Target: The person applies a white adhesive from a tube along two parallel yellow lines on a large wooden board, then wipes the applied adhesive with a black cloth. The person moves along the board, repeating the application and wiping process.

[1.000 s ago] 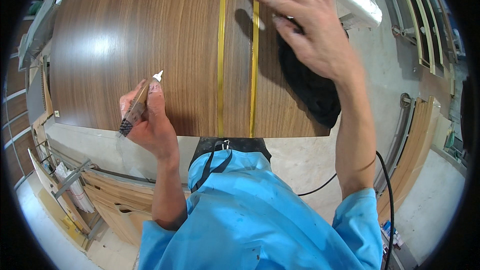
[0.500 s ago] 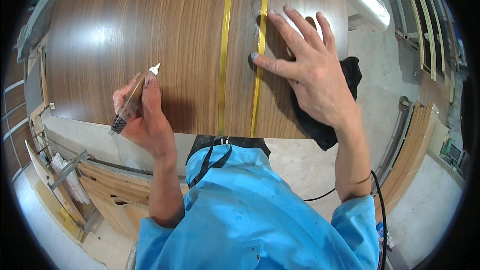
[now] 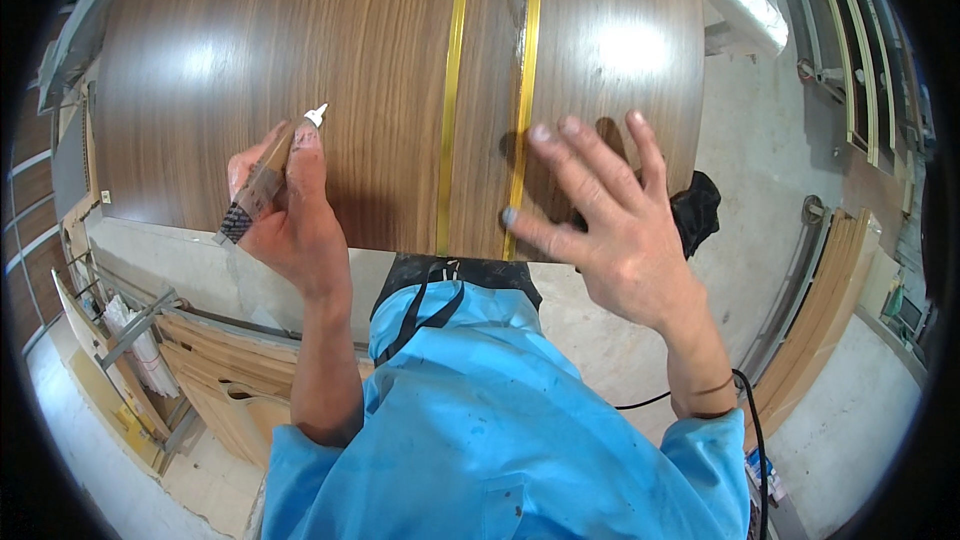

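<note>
My left hand (image 3: 295, 205) is wrapped round a clear glue bottle (image 3: 262, 185) with a white nozzle, tilted with the tip up over the panel. Before me lies a brown wood-grain panel (image 3: 280, 40) with two gold strips running away from me, a left strip (image 3: 452, 90) and a right strip (image 3: 526, 80). My right hand (image 3: 625, 225) is spread with its fingers apart, thumb and forefinger at the right strip near the panel's front edge. A shiny wet-looking smear shows along the far part of that strip. Partly behind my right hand, a black cloth (image 3: 697, 212) hangs at the panel's edge.
A white wrapped roll (image 3: 742, 2) lies beyond the panel's right side. Long wooden boards (image 3: 815, 320) stand at the right, and more wooden pieces (image 3: 225, 370) are at the lower left. A black cable (image 3: 760, 430) runs past my right arm.
My right hand has slid toward me along the right gold strip, nearer the panel's front edge. The left hand keeps its hold on the glue bottle, nearly still.
</note>
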`<act>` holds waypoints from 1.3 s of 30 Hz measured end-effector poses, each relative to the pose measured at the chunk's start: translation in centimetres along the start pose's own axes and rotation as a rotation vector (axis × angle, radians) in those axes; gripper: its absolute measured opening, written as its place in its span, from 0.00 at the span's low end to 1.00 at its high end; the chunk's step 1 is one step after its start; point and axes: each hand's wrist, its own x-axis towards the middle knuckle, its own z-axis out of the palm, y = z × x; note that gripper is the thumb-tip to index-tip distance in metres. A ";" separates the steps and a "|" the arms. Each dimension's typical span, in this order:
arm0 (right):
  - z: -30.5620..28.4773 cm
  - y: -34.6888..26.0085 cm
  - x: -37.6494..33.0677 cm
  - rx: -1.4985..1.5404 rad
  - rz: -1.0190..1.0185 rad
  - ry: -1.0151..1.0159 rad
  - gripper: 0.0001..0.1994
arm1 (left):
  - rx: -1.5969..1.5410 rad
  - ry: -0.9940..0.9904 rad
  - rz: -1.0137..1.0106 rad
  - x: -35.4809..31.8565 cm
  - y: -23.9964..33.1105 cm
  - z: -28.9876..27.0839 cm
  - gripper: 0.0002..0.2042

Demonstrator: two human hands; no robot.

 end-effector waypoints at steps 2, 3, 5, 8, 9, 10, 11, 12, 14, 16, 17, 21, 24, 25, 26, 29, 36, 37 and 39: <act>0.0 0.0 0.0 -0.072 0.117 -0.005 0.23 | 0.031 0.033 0.005 -0.2 0.2 0.3 0.07; 0.1 0.0 0.0 -0.056 0.060 0.002 0.22 | 0.054 0.052 0.011 -0.3 0.2 0.4 0.07; 0.1 -0.2 0.0 -0.037 -0.015 -0.016 0.22 | 0.009 0.052 0.007 -0.2 0.3 0.5 0.07; 0.1 -0.4 -0.1 0.051 -0.073 -0.051 0.20 | -0.017 0.034 -0.010 -0.1 0.3 0.3 0.07; 0.0 -0.5 -0.3 0.066 -0.089 -0.029 0.20 | -0.014 0.032 -0.026 -0.1 0.3 0.2 0.07; 0.0 -0.4 -0.4 0.044 -0.054 0.062 0.10 | -0.024 0.024 -0.005 -0.1 0.3 0.1 0.07; 0.0 -0.4 -0.6 -0.039 -0.003 0.211 0.10 | -0.028 0.021 0.008 0.0 0.3 0.1 0.07; -0.1 -0.3 -0.8 -0.113 0.076 0.316 0.11 | -0.033 0.018 0.021 0.0 0.3 0.0 0.07; -0.2 -0.2 -1.5 -0.209 0.202 0.429 0.13 | -0.019 0.040 -0.002 -0.1 0.3 0.0 0.07; 0.1 -0.3 -2.3 -0.231 0.317 0.460 0.15 | -0.004 0.059 -0.044 -0.1 0.4 0.0 0.08; 0.3 -0.5 -2.8 -0.216 0.298 0.442 0.16 | 0.005 0.064 -0.075 -0.1 0.6 0.0 0.08; 1.3 -1.1 -4.3 -0.153 0.221 0.460 0.13 | 0.026 0.067 -0.097 0.1 0.9 0.1 0.08; 0.2 -0.2 -4.3 -0.047 0.244 0.398 0.09 | -0.024 0.051 -0.100 0.2 1.1 0.2 0.08; -0.5 0.4 -3.6 -0.011 0.335 0.390 0.09 | -0.039 0.054 -0.086 0.2 1.0 0.1 0.08; -1.3 1.0 -2.5 0.037 0.437 0.423 0.09 | -0.050 0.061 -0.071 0.3 1.0 0.2 0.08; -3.3 5.1 3.8 0.107 0.558 0.699 0.09 | -0.028 0.058 -0.060 0.3 0.8 0.0 0.08; -3.1 12.0 19.7 0.100 0.368 0.706 0.05 | 0.008 0.119 -0.082 0.3 0.9 0.4 0.08; -3.2 12.0 20.4 0.048 0.399 0.593 0.05 | 0.019 0.123 -0.076 0.4 0.8 0.4 0.08; -3.2 11.3 20.3 -0.125 0.453 0.379 0.07 | 0.058 0.132 -0.100 0.4 0.7 0.4 0.09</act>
